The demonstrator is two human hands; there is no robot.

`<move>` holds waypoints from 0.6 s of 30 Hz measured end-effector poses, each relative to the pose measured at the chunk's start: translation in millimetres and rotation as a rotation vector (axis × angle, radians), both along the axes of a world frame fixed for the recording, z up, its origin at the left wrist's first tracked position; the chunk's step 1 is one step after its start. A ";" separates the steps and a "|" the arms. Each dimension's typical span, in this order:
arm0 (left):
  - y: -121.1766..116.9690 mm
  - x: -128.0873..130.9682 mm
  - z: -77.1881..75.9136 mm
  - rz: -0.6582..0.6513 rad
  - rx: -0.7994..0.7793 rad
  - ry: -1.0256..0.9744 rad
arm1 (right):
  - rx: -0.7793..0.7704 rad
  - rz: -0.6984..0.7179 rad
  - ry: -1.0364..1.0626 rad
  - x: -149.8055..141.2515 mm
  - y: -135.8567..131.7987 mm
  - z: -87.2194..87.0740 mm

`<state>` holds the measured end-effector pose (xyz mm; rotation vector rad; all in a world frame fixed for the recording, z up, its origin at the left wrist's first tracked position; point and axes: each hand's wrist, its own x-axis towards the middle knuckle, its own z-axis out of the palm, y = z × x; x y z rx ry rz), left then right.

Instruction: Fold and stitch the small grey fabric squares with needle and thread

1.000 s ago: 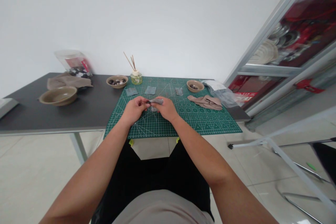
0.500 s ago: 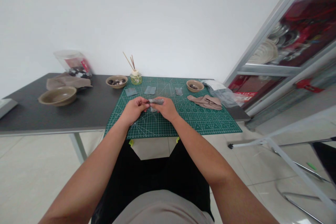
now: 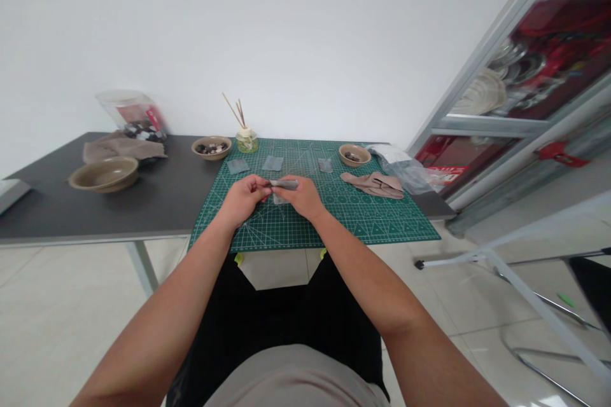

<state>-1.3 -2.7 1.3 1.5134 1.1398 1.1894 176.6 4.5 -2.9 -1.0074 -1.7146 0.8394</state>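
Both hands meet over the middle of the green cutting mat point(image 3: 382, 216): the left hand point(image 3: 243, 198) and right hand point(image 3: 300, 197) are closed, pinching a small grey fabric piece point(image 3: 284, 184) between fingertips, just above the mat.

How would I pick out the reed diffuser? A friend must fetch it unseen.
Start at the green cutting mat on the dark table and go to its far left corner. The reed diffuser stands there, right of a tan bowl. It alone is a small glass jar with thin sticks rising from it.
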 end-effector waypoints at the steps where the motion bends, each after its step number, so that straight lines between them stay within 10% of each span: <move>1: -0.3 0.2 0.5 -0.004 -0.003 0.000 | -0.003 -0.004 0.005 0.1 -0.1 -0.1; 18: -2.5 0.0 3.1 0.002 0.016 0.037 | 0.001 -0.065 -0.009 -0.4 -1.9 1.5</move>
